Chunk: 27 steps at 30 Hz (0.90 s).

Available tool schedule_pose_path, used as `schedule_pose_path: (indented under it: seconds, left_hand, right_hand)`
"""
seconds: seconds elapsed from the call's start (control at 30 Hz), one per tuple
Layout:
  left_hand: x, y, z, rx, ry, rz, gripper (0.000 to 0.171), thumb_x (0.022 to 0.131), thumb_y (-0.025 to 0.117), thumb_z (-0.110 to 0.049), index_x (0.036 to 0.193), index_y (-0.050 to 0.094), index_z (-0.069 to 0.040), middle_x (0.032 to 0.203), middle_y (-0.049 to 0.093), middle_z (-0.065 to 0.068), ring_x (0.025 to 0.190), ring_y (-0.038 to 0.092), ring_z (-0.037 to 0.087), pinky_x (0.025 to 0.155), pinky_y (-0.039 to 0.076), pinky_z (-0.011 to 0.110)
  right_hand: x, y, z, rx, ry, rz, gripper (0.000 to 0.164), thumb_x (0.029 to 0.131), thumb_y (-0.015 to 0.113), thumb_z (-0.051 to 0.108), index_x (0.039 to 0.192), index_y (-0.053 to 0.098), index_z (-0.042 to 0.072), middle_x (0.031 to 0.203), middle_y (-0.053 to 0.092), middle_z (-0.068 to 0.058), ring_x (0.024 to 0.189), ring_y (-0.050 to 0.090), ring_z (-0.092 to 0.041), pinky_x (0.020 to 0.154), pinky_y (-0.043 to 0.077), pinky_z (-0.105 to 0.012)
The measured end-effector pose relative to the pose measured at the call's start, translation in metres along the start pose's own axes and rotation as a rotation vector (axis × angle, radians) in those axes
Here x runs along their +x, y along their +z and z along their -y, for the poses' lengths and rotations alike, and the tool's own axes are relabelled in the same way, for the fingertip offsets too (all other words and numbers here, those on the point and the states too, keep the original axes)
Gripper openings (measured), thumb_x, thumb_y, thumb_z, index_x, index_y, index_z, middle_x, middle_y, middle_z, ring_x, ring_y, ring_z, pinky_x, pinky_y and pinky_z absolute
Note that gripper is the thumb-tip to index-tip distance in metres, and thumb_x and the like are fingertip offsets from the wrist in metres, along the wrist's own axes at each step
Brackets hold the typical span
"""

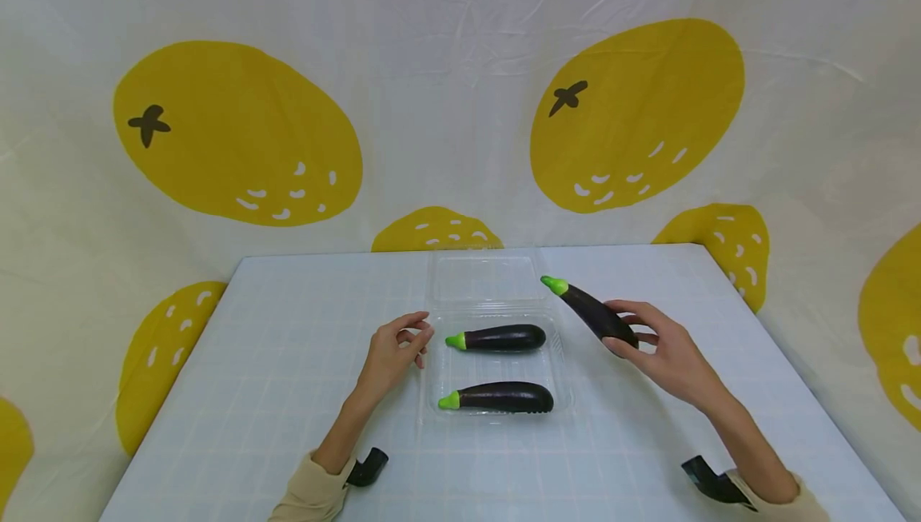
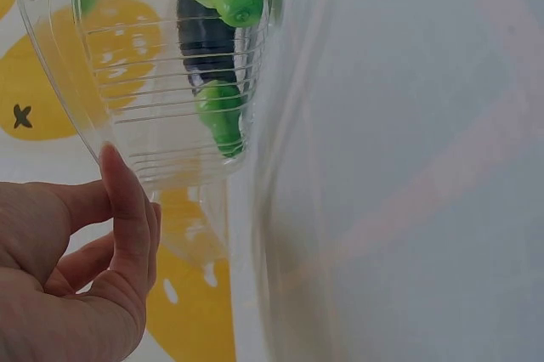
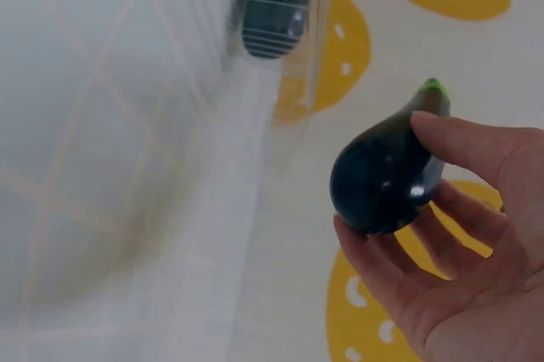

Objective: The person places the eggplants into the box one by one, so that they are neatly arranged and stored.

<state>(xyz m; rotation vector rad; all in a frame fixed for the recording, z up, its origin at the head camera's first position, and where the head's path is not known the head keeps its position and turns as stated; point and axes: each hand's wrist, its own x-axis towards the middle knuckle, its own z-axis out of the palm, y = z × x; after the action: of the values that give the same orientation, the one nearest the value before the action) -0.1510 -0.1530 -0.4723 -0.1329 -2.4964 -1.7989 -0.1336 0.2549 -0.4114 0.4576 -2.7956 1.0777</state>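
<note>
Eggplant (image 1: 593,313) in right grip (image 1: 669,356), side-on from head, end-on from wrist

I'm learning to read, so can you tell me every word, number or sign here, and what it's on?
None can be read: no words, labels, brands or numbers on the held eggplant, far eggplant, near eggplant, clear plastic container or backdrop.
The dark crosses on the yellow fruit prints are drawings, not letters.
If the container has molded marks, they're too faint to read.
</note>
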Motion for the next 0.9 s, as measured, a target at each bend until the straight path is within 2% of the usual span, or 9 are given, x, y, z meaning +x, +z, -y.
schedule_pose_path:
  seconds: [0.1,0.13,0.43,0.6,0.9]
  left_hand:
    - [0.000,0.000,0.000,-0.008,-0.002,-0.001,0.038,0.097,0.072,-0.009,0.132,0.065,0.005,0.105,0.069,0.014,0.055,0.062,0.020,0.058,0.054,0.025]
    - [0.000,0.000,0.000,-0.010,-0.002,-0.002,0.038,0.097,0.072,-0.009,0.132,0.065,0.005,0.105,0.069,0.014,0.055,0.062,0.020,0.059,0.053,0.024]
    - [0.000,0.001,0.001,0.000,0.005,-0.003,0.038,0.097,0.071,-0.008,0.132,0.065,0.005,0.105,0.069,0.014,0.053,0.062,0.019,0.060,0.053,0.024]
    - [0.000,0.000,0.000,0.007,0.004,0.000,0.039,0.097,0.072,-0.009,0.132,0.064,0.005,0.104,0.069,0.014,0.054,0.062,0.017,0.059,0.056,0.031]
    - [0.001,-0.001,0.000,-0.001,0.002,0.003,0.038,0.098,0.072,-0.010,0.132,0.065,0.005,0.105,0.069,0.014,0.054,0.061,0.019,0.060,0.056,0.034]
  right_hand:
    - [0.003,0.003,0.005,0.009,-0.015,0.022,0.057,0.094,0.078,0.030,0.143,0.056,0.011,0.139,0.058,-0.015,0.118,0.059,-0.033,0.096,0.053,-0.056]
    - [0.004,0.004,0.006,0.014,-0.023,0.028,0.057,0.094,0.078,0.030,0.143,0.056,0.011,0.139,0.058,-0.015,0.118,0.059,-0.033,0.095,0.053,-0.057]
    - [0.015,0.016,0.023,0.036,-0.129,0.064,0.054,0.091,0.082,0.023,0.139,0.060,0.014,0.133,0.063,-0.008,0.112,0.061,-0.025,0.091,0.057,-0.053]
    - [0.021,0.024,0.033,0.045,-0.187,0.091,0.052,0.090,0.082,0.017,0.138,0.061,0.014,0.131,0.064,-0.007,0.109,0.062,-0.024,0.089,0.057,-0.051]
    - [0.029,0.035,0.047,0.052,-0.263,0.178,0.050,0.091,0.080,0.013,0.137,0.062,0.013,0.133,0.064,-0.005,0.115,0.062,-0.025,0.091,0.058,-0.047]
